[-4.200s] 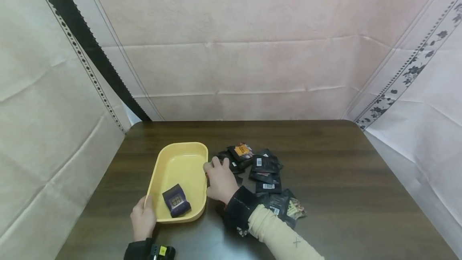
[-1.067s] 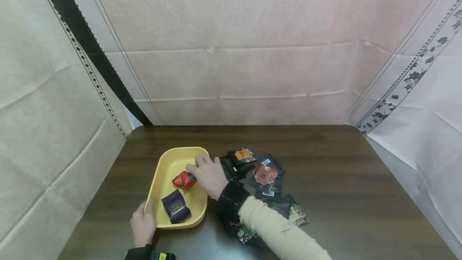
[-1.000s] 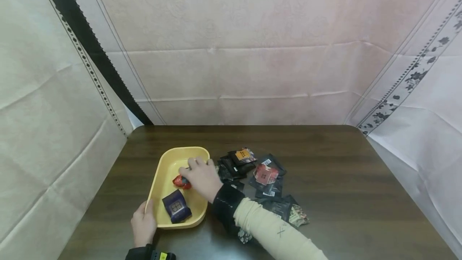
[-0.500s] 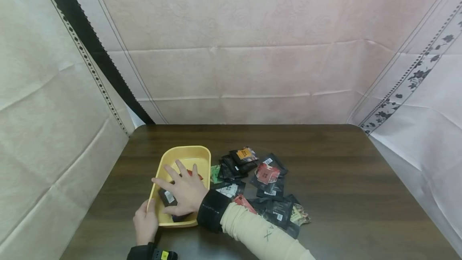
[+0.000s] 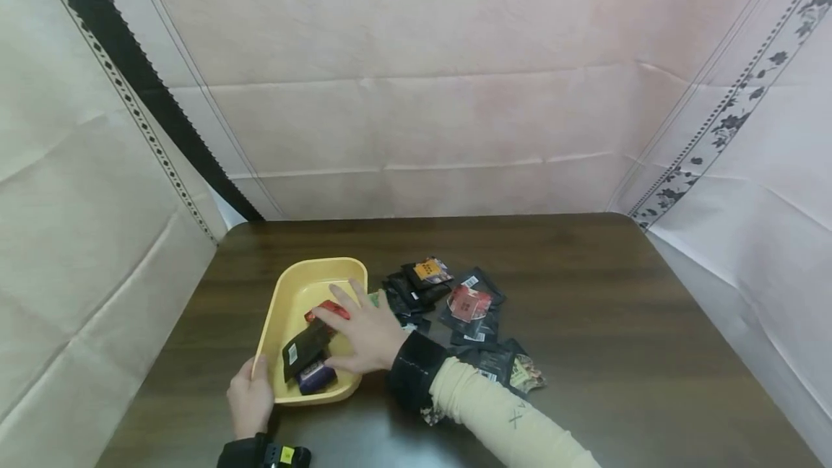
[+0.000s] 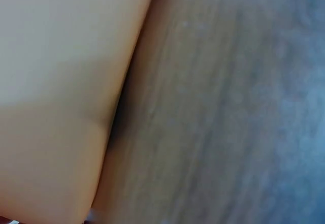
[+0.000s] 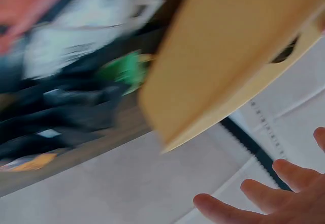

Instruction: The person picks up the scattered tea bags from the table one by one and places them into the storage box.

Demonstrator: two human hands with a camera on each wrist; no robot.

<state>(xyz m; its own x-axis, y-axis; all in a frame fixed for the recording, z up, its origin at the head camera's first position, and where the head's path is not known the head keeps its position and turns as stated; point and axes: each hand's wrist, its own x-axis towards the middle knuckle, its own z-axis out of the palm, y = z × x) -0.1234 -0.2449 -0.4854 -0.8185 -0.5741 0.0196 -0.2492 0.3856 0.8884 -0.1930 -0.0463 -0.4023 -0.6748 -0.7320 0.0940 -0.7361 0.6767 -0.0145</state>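
My left hand (image 5: 252, 397) grips the near left rim of a yellow tray (image 5: 308, 276), thumb over the edge. Over the tray's right rim hangs my right hand (image 5: 369, 327), fingers spread and nothing held; the right wrist view shows its fingers (image 7: 264, 196) apart beside the tray wall (image 7: 228, 56). Inside the tray lie a black packet (image 5: 304, 352) with a white label, a dark purple packet (image 5: 316, 377) partly under it, and a red packet (image 5: 331, 308) partly hidden by my right fingers. Skin and blurred wood fill the left wrist view.
Right of the tray, several dark packets lie in loose piles on the brown wooden table (image 5: 585, 323). One with an orange label (image 5: 431, 270) is at the back, one with a red label (image 5: 469, 303) in the middle. Pale cloth (image 5: 416, 128) hangs behind the table.
The red packet and then the black packet have come into the tray beside the purple one. In the last half second my right hand has drawn back rightward off them. The left hand keeps its grip.
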